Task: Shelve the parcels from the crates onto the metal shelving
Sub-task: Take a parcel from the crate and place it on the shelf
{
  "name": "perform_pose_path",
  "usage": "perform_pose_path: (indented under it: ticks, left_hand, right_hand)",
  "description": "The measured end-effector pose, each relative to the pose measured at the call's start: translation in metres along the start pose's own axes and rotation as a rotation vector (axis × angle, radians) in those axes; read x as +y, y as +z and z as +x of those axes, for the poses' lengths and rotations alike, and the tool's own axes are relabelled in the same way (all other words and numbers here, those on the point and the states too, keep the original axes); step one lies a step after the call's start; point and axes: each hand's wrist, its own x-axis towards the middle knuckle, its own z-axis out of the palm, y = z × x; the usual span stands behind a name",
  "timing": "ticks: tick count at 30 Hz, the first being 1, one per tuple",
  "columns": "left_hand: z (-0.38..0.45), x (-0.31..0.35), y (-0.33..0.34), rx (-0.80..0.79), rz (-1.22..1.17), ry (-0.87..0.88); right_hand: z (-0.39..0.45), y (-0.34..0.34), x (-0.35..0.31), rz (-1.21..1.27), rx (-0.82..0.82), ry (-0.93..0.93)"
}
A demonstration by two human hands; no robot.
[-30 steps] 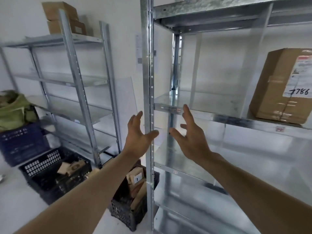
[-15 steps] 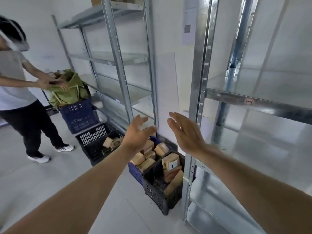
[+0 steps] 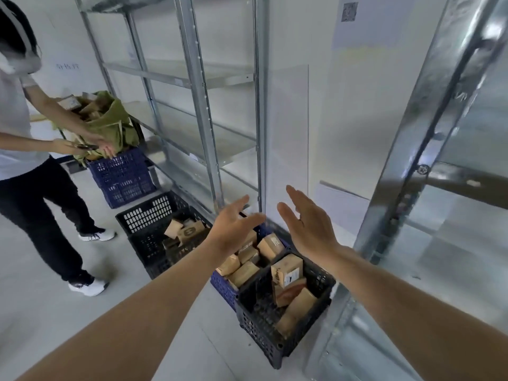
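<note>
A second person [image 3: 24,149] stands at the far left, hands at a green bag [image 3: 110,125] set in a blue crate [image 3: 123,177] on the floor. Next right, a black crate [image 3: 154,229] holds a few brown parcels [image 3: 184,231]. The left hand [image 3: 233,229] hovers released, fingers straight, grasping nothing. Below it, a second blue crate [image 3: 222,288] and a nearer black crate [image 3: 275,325] hold more parcels. The right hand [image 3: 308,226] is likewise released. Metal shelving [image 3: 428,149] stands at the right edge.
</note>
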Motion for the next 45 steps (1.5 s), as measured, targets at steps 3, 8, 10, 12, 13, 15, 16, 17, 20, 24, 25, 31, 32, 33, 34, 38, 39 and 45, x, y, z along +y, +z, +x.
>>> perform_pose_path:
  ticks: [3, 8, 10, 12, 13, 15, 16, 17, 20, 24, 25, 31, 32, 33, 34, 38, 39, 45]
  left_hand:
    - [0.052, -0.019, -0.01, -0.078, 0.022, -0.01]
    - [0.134, -0.041, -0.027, -0.221, 0.05, -0.017]
    - [0.161, -0.047, -0.029, -0.256, 0.007, -0.039]
    - [0.186, -0.054, -0.026, -0.291, -0.022, -0.076]
    - [0.199, -0.057, -0.024, -0.324, -0.02, -0.087]
    - [0.226, -0.066, -0.017, -0.366, 0.04, -0.077]
    - [0.238, -0.07, -0.013, -0.374, 0.063, -0.068]
    - [0.25, -0.074, -0.008, -0.385, 0.072, -0.063]
    - [0.283, -0.085, 0.01, -0.415, 0.054, -0.065]
    - [0.324, -0.099, 0.031, -0.432, -0.033, -0.09]
    - [0.335, -0.104, 0.037, -0.434, -0.04, -0.109]
    - [0.392, -0.15, 0.078, -0.479, 0.082, -0.148]
    - [0.4, -0.16, 0.086, -0.49, 0.098, -0.153]
    - [0.409, -0.171, 0.095, -0.494, 0.115, -0.156]
    - [0.418, -0.183, 0.103, -0.495, 0.126, -0.163]
    - [0.456, -0.248, 0.144, -0.563, 0.196, -0.18]
    - [0.466, -0.266, 0.156, -0.596, 0.218, -0.188]
    - [0.494, -0.386, 0.224, -0.729, 0.237, -0.369]
  right_hand:
    - [0.037, 0.026, 0.016, -0.013, 0.033, 0.106]
    - [0.092, 0.053, 0.03, 0.004, 0.111, 0.33]
    - [0.109, 0.063, 0.035, 0.056, 0.152, 0.424]
    - [0.125, 0.071, 0.043, 0.071, 0.184, 0.483]
    - [0.133, 0.074, 0.047, 0.064, 0.193, 0.504]
    - [0.147, 0.079, 0.059, 0.059, 0.206, 0.551]
    - [0.154, 0.082, 0.066, 0.063, 0.211, 0.574]
    - [0.161, 0.086, 0.074, 0.069, 0.215, 0.599]
    - [0.18, 0.098, 0.105, 0.088, 0.23, 0.665]
    - [0.208, 0.109, 0.149, 0.098, 0.251, 0.751]
    - [0.214, 0.113, 0.16, 0.1, 0.256, 0.777]
    - [0.234, 0.144, 0.224, 0.089, 0.189, 0.904]
    - [0.234, 0.15, 0.234, 0.092, 0.174, 0.926]
    - [0.235, 0.157, 0.244, 0.096, 0.166, 0.944]
    - [0.236, 0.164, 0.255, 0.105, 0.164, 0.964]
    - [0.235, 0.203, 0.307, 0.119, 0.182, 1.026]
    - [0.235, 0.213, 0.321, 0.102, 0.182, 1.038]
    - [0.217, 0.301, 0.413, 0.077, 0.143, 1.182]
